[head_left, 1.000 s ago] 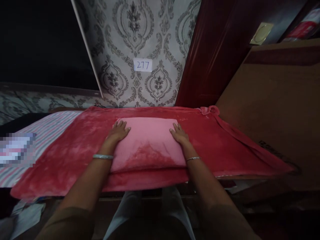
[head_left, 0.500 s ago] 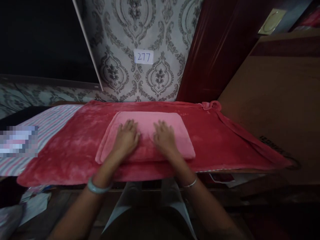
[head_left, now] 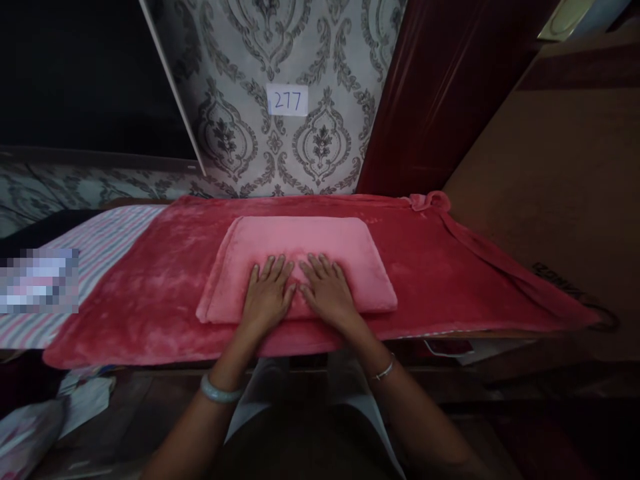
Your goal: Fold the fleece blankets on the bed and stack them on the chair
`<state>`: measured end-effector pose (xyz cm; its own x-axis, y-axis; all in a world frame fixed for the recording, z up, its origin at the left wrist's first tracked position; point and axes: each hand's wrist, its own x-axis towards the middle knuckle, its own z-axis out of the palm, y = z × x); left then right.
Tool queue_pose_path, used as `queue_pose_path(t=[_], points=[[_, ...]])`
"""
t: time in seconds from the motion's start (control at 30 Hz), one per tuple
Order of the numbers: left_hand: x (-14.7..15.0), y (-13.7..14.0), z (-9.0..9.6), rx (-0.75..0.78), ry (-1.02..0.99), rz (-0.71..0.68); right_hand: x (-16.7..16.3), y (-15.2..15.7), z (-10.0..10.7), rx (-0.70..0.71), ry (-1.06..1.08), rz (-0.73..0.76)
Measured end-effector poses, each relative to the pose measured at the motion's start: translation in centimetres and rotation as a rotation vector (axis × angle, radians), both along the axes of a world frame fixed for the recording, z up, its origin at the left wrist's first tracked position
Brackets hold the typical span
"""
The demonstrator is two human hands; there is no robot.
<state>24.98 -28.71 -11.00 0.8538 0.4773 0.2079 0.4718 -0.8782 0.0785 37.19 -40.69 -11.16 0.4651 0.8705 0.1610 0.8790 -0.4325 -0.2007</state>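
Observation:
A pink plush cloth [head_left: 305, 233], folded into a thick flat rectangle, lies in front of me. Under it spreads a larger red plush blanket [head_left: 150, 280]. My left hand [head_left: 269, 297] rests palm down on the near part of the folded cloth, fingers spread. Beside it, my right hand [head_left: 327, 288] lies flat on the same cloth, its fingers also apart. The two thumbs nearly meet at the middle. Neither hand grasps anything; the cloth dents a little around the fingers.
A striped cloth [head_left: 120, 227] shows at the left beneath the blanket, with a blurred-out item on it. Behind stand a dark screen [head_left: 90, 80] and a patterned wall with a paper label [head_left: 287, 100] reading 277. A large brown panel [head_left: 565, 167] stands at the right.
Both hands have slid back toward me and closer together over the folded cloth. The view has shifted slightly. The cloth keeps its folded shape.

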Motion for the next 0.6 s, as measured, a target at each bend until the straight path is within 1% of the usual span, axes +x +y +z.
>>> queue_pose_path(t=[0.1,0.2,0.37,0.47,0.6], points=[[-1.3,1.4,0.4,0.005,0.016,0.057,2.0,-2.3,-0.4,-0.028,-0.030,-0.122],[-2.9,3.0,0.4,0.046,0.006,0.138,3.5,-4.4,-0.8,-0.044,-0.078,-0.214],[-5.2,4.3,-0.2,0.064,-0.014,0.249,4.6,-6.3,-1.6,-0.061,-0.075,-0.370],[-6.2,4.8,-0.7,0.037,-0.021,0.275,5.0,-7.1,-2.2,-0.028,-0.044,-0.409],[-7.3,5.3,-1.5,0.008,-0.092,0.243,5.9,-8.1,-2.7,-0.003,0.001,-0.396]])
